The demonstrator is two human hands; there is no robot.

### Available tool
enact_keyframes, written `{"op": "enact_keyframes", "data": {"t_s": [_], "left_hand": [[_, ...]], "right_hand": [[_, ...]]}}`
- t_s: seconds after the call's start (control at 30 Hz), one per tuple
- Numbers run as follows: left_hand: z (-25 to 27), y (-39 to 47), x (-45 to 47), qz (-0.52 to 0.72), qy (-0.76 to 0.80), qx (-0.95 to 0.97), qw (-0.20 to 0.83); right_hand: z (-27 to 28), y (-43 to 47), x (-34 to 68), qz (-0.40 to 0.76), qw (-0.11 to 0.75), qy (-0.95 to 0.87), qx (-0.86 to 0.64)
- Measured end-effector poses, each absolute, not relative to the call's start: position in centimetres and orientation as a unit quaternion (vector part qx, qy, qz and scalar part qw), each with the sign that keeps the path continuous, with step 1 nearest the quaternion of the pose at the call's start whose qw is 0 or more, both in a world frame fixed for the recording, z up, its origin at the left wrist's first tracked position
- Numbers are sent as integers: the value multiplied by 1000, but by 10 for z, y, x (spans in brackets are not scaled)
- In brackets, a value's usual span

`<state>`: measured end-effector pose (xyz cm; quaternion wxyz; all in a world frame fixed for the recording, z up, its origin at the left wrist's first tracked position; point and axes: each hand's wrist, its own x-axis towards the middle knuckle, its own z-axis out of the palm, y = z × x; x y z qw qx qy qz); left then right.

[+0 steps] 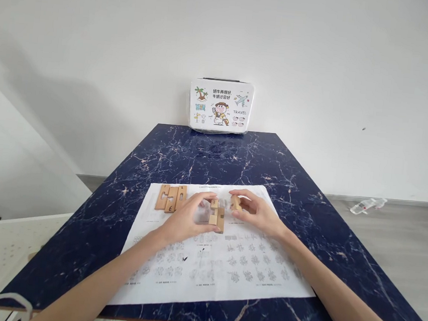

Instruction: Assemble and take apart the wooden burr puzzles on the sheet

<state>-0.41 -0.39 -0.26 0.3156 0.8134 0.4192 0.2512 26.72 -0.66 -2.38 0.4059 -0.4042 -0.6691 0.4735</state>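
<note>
Tan notched wooden blocks (220, 222) sit together over white rectangular printed paper sheet (170, 297), pinched in my left hand (181, 220). Small tan wooden block (235, 202), near them, held by my right hand (260, 214). I think: pinch steady, leave notches uncovered. Three brown notched wooden bars (172, 199) lie left.

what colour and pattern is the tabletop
Dark blue with pale, marble-like veins; the tabletop shows best in the head view.

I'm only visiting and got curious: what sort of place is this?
Probably an indoor room, perhaps in a home or small office: a dark blue, marble-patterned table stands by a plain white wall, with a cartoon-printed case at its far edge.
</note>
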Motion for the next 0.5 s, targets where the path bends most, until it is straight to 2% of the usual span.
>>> {"op": "enact_keyframes", "data": {"t_s": [0.27,0.5], "left_hand": [[-3,-3,-4,311,394,824,262],[-3,1,-3,322,381,834,236]], "right_hand": [[-18,-11,262,539,422,-618,-387],[-16,-17,253,549,388,-618,-407]]}}
